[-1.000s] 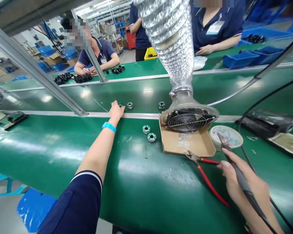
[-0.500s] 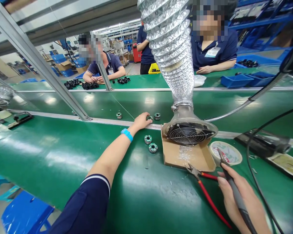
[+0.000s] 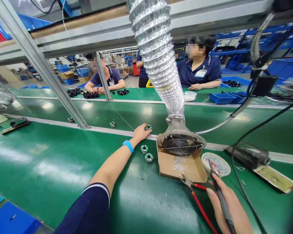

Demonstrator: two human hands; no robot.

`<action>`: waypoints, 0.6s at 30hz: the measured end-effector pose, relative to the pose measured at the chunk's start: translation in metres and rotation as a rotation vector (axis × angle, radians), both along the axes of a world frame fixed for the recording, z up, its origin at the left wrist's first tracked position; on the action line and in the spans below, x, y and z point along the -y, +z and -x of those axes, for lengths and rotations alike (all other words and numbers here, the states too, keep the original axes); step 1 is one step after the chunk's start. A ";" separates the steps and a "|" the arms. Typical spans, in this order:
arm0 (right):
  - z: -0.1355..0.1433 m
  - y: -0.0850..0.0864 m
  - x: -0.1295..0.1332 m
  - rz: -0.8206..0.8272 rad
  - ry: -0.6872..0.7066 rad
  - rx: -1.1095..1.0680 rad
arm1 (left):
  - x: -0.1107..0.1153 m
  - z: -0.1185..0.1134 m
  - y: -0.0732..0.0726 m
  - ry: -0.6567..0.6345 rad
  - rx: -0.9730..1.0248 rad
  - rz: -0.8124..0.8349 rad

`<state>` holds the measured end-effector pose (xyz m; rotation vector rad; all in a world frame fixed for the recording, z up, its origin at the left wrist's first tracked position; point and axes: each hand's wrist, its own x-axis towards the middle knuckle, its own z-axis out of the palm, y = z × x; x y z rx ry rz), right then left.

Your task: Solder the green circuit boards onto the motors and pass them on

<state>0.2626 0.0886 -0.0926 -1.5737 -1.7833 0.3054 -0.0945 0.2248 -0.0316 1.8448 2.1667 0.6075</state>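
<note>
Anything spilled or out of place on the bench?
A little: pale scraps lie loose on the green bench right of the round tub, outside the cardboard tray, like stray litter. The red-handled cutters also lie open near the right hand.

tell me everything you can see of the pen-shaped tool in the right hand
The pen-shaped tool has a grey handle, plastic or rubber by its look, and a thin front end. It slants in the grip of the right hand, pointing away over the round tub; whether it touches there is unclear. Its rear reaches the picture's bottom edge.
</note>
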 end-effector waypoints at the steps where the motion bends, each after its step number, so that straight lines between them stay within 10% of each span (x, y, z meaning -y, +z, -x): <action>1: -0.002 -0.001 0.000 0.022 -0.009 0.005 | 0.011 0.003 -0.001 -0.007 0.013 -0.002; 10: 0.008 0.005 0.003 0.009 -0.001 -0.083 | 0.128 0.038 -0.007 -0.068 0.049 0.084; 18: 0.005 0.021 0.022 -0.006 -0.081 -0.187 | 0.175 0.041 -0.004 -0.170 0.205 0.103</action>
